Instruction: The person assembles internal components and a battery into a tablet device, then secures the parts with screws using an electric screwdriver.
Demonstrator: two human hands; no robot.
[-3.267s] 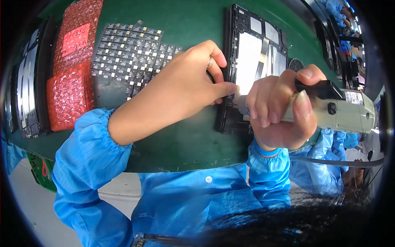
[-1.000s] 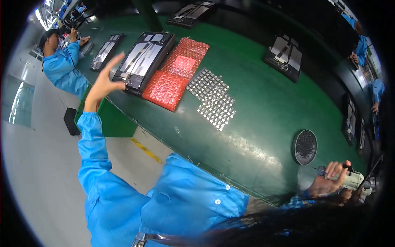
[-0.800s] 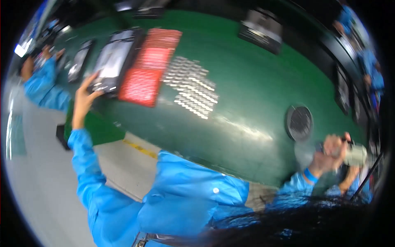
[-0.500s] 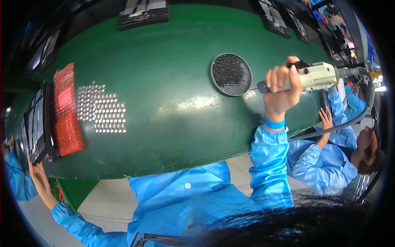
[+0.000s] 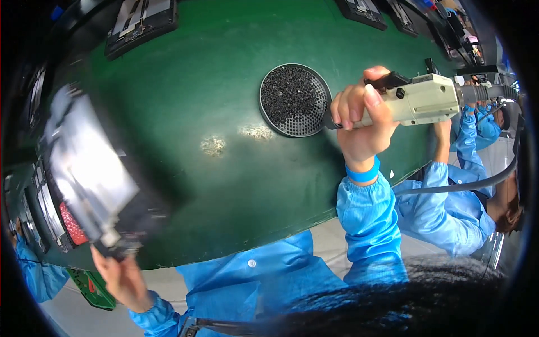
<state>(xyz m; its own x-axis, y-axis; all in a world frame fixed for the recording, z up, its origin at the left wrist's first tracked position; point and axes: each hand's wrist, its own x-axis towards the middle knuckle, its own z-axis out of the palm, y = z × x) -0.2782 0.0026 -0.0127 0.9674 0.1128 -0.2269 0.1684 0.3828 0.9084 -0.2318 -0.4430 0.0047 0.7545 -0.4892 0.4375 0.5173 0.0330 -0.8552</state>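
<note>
My right hand (image 5: 364, 122) is wrapped round a pale electric screwdriver (image 5: 428, 101), a cable running off its rear at the right. Its front end is beside the right rim of a round dark tray (image 5: 306, 124), which holds many tiny black screws (image 5: 287, 90). At the left, my left hand (image 5: 122, 281) grips the near end of a flat black device with silver panels (image 5: 92, 163). Motion smears the device, which is tilted over the table. Red bubble wrap (image 5: 72, 224) shows only in part behind it; the small silver pieces there are hidden.
More flat devices (image 5: 53, 208) lie at the far left, and others (image 5: 140, 25) along the table's far edge. Co-workers in blue sleeves (image 5: 435, 210) sit at the right and left. A grey cable (image 5: 471, 182) hangs near my right arm.
My left hand has brought a device up and rightward over the bubble wrap and silver pieces. The screwdriver has shifted slightly left with my right hand. The whole view has turned somewhat.
</note>
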